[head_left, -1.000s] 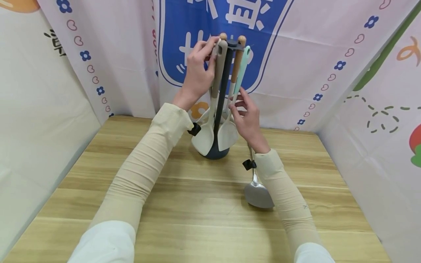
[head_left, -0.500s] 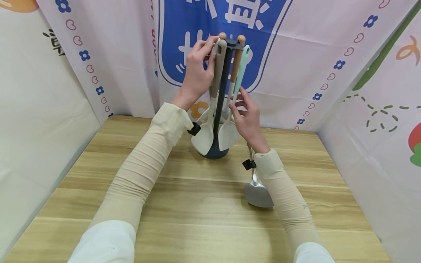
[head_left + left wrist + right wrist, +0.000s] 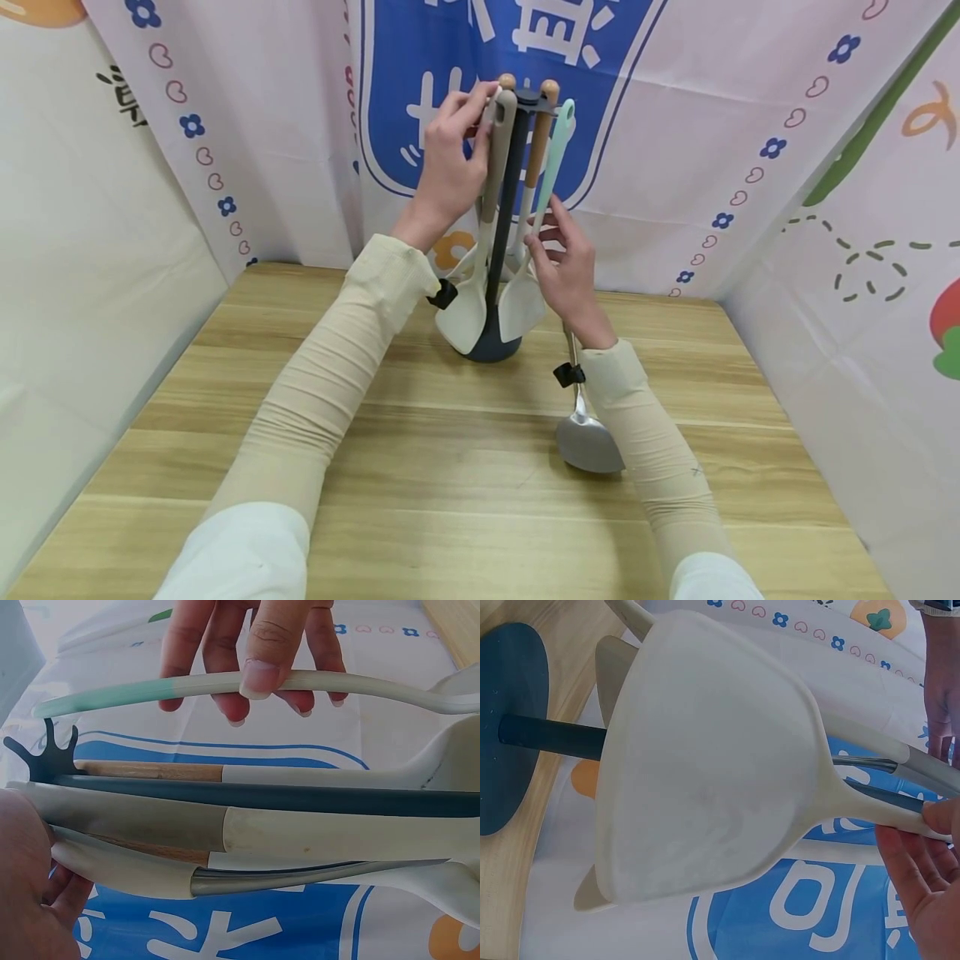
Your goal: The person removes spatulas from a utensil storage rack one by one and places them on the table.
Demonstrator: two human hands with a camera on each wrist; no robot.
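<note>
A dark utensil stand [image 3: 491, 346] holds several cooking utensils upright by hooks at its top. My right hand [image 3: 566, 271] pinches the pale stem of a mint-handled spatula [image 3: 555, 154] between thumb and fingers. Its wide cream blade [image 3: 712, 765] hangs in front of the stand's post. In the left wrist view the mint end overlaps the tip of a rack hook [image 3: 49, 746]. My left hand [image 3: 450, 158] grips the top of the handles at the stand's left, by a grey-handled turner [image 3: 498, 158] and a pale-handled utensil with a metal shank [image 3: 127, 862].
A metal wok spatula [image 3: 588, 442] lies on the wooden table [image 3: 450, 500], partly under my right forearm. Wooden-handled utensils [image 3: 540, 150] hang at the back of the stand. A printed cloth [image 3: 660, 167] rises close behind it.
My right hand has moved the mint-handled spatula slightly up and to the right, so its top stands farther from the rack. My left hand has stayed in place.
</note>
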